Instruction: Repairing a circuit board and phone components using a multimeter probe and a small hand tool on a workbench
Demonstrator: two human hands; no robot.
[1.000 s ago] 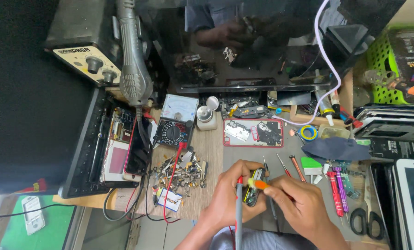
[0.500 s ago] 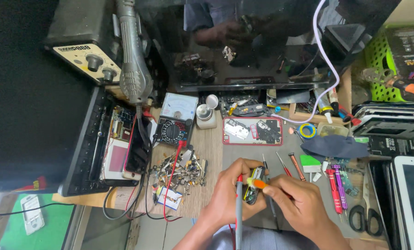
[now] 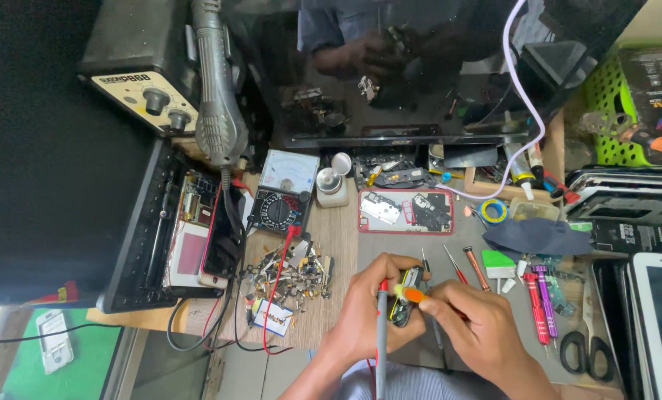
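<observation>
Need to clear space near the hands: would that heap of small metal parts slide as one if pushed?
Probably not. The heap of small metal parts looks loose, so it would likely scatter. The red wire across it could snag and drag pieces.

Bare wooden bench [image 3: 342, 237] at the frame's centre leaves open passage between the heap of small metal parts [image 3: 290, 270] on the left and the screwdrivers [image 3: 468, 268] on the right; the analogue multimeter [image 3: 283, 196] blocks above.

My wooden workbench [image 3: 342, 237] carries a grey mat [image 3: 420, 241] toward its right side. A dark glossy monitor [image 3: 420, 67] stands along its back edge, mirroring daylight. Left of it hangs black cloth [image 3: 27, 148].
</observation>
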